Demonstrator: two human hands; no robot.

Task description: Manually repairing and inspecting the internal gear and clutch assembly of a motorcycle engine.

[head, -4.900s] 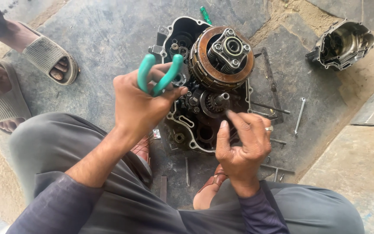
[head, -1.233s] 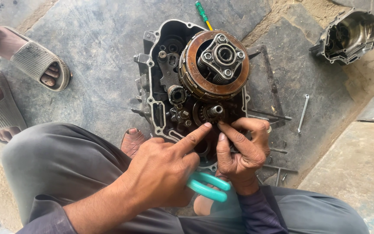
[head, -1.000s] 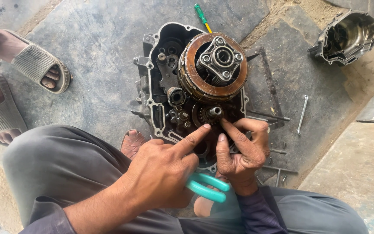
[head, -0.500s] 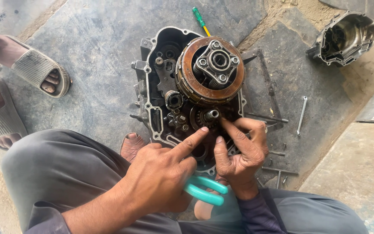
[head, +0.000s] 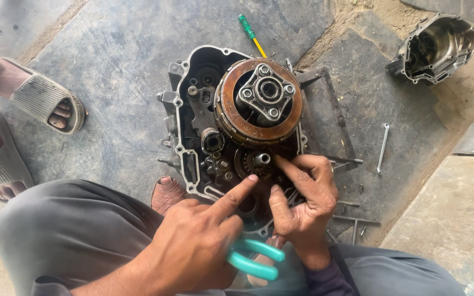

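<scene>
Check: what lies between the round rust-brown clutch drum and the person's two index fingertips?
In the head view, a small toothed gear on a stub shaft sits between the clutch drum and the fingertips of the left hand and right hand.

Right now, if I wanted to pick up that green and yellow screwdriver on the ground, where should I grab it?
Probably by the green handle, coming from the top, far side of the engine case. The screwdriver lies flat on the stone, and its yellow shaft runs down behind the round clutch, so that end is tucked away. The handle is thicker and lies in the open.
</scene>
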